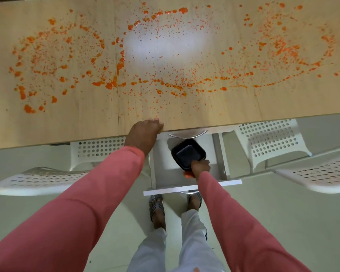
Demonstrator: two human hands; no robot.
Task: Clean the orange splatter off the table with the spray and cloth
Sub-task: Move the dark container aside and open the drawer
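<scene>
Splatter (114,83) looks wet and smeary; right hand (200,166) pinches a light, stiff tray (187,154); left hand (144,132) lies flat, empty, on the table (67,122).

Pale wood counter (185,118), seamed left of centre, strewn edge to edge with orange splatter (110,85): thick blobs, fine specks, curved smears. Left hand (143,132) resting at near edge.
</scene>
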